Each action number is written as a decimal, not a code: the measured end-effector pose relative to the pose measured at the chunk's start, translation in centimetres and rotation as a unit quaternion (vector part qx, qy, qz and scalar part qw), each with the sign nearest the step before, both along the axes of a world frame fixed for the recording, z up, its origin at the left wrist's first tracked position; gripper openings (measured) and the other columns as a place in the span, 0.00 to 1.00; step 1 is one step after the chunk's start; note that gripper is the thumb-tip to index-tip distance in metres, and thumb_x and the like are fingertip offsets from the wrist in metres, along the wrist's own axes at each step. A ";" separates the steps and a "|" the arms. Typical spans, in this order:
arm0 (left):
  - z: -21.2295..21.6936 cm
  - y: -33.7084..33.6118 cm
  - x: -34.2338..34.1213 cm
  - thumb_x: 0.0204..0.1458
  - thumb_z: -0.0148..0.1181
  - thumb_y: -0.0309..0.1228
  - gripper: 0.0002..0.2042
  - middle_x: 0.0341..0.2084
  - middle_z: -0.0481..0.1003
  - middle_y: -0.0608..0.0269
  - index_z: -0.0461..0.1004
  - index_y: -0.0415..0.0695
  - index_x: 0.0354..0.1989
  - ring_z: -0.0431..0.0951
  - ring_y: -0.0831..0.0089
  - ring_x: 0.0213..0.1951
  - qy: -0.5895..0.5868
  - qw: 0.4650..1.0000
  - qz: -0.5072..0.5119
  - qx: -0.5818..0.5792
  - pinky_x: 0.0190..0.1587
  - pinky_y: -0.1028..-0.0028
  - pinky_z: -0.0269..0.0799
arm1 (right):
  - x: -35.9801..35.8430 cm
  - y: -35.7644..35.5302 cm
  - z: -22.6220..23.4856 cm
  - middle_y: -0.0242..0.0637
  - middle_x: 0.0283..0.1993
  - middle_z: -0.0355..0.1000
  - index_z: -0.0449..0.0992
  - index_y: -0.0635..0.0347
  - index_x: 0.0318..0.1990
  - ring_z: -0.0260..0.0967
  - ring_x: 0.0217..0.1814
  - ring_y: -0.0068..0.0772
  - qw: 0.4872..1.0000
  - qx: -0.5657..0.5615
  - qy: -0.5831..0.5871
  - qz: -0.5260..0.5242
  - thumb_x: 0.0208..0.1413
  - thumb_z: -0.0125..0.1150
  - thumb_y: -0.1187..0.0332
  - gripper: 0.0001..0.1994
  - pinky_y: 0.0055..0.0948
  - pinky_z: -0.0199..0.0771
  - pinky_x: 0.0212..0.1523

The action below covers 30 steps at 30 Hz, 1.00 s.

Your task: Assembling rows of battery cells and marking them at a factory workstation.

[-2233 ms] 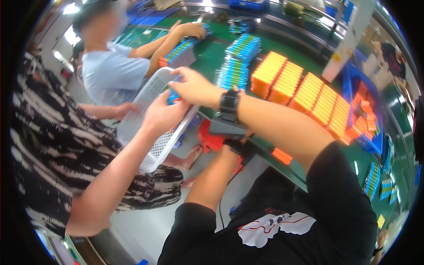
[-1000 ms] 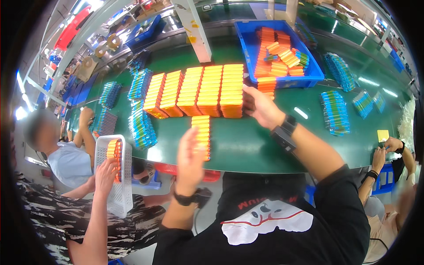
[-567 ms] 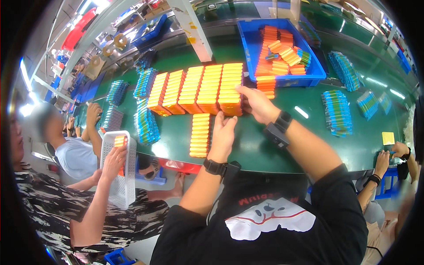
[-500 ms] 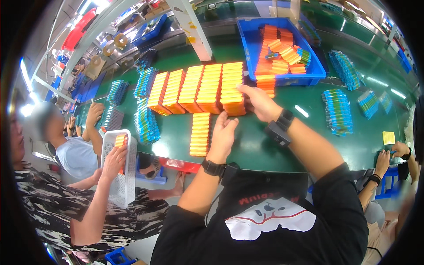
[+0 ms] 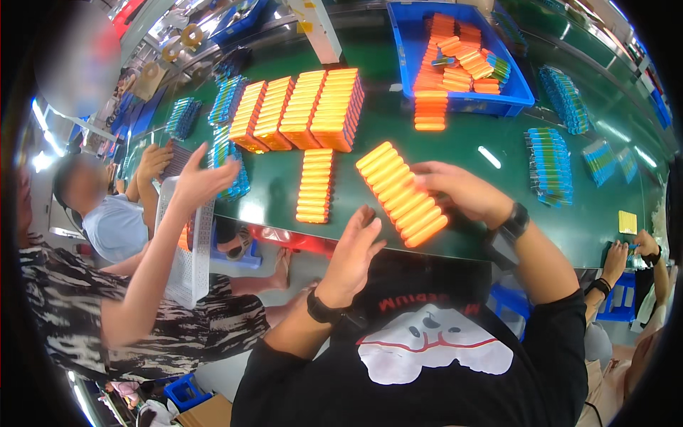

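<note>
A row of orange cylinder cells (image 5: 402,193), stuck side by side, hangs tilted just above the green bench (image 5: 491,213). My right hand (image 5: 461,188) grips its far long side. My left hand (image 5: 359,245) is beside the near side with the fingers spread, and I cannot tell whether it touches the row. A second flat row of orange cells (image 5: 315,185) lies on the bench to the left. Behind it stand the stacked orange blocks (image 5: 302,110).
A blue bin (image 5: 523,92) with loose orange cells sits at the back right. Rows of blue cells (image 5: 551,167) lie right and back left. A person at my left holds a white perforated tray (image 5: 183,245). Another person's hands (image 5: 644,245) work at the far right.
Both my hands were at the front of the stacked orange blocks. A row of cells has come off toward me and now sits tilted at my right hand. The neighbour's hand rose above the tray.
</note>
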State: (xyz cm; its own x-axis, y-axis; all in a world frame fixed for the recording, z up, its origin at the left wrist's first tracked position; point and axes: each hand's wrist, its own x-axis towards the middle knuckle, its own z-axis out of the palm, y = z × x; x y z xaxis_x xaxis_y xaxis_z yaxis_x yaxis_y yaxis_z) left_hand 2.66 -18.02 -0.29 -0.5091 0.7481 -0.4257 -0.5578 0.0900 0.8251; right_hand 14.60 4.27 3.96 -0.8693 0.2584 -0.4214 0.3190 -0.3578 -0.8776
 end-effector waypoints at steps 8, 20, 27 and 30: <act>2.1 1.4 -0.4 0.64 0.59 0.46 0.22 0.57 0.72 0.64 0.70 0.48 0.61 0.71 0.67 0.58 -0.104 0.994 0.000 0.025 0.59 0.60 0.67 | -1.1 -1.5 -0.2 0.42 0.57 0.74 0.65 0.71 0.65 0.75 0.55 0.29 0.998 0.002 0.006 0.061 0.65 0.60 0.61 0.28 0.28 0.75 0.55; 2.3 1.8 -0.4 0.59 0.58 0.59 0.29 0.49 0.75 0.63 0.71 0.47 0.56 0.75 0.69 0.49 -0.072 0.996 -0.054 0.002 0.53 0.68 0.68 | 1.5 -3.5 -1.5 0.41 0.55 0.75 0.68 0.68 0.61 0.76 0.54 0.31 0.997 -0.050 0.055 0.020 0.67 0.55 0.64 0.20 0.31 0.76 0.56; 1.6 2.0 0.3 0.59 0.60 0.56 0.33 0.53 0.74 0.63 0.67 0.41 0.62 0.75 0.75 0.53 0.054 0.991 -0.105 0.069 0.57 0.70 0.68 | 2.7 -4.5 -2.2 0.38 0.54 0.74 0.69 0.65 0.60 0.74 0.54 0.27 0.995 -0.032 0.096 0.010 0.66 0.55 0.65 0.19 0.31 0.73 0.58; 1.0 2.0 0.8 0.59 0.60 0.55 0.33 0.53 0.73 0.64 0.66 0.41 0.63 0.73 0.76 0.54 0.077 0.984 -0.113 0.118 0.57 0.71 0.68 | 3.2 -5.2 -3.3 0.37 0.54 0.73 0.68 0.64 0.61 0.73 0.54 0.26 0.990 -0.042 0.134 0.004 0.66 0.57 0.66 0.19 0.31 0.73 0.58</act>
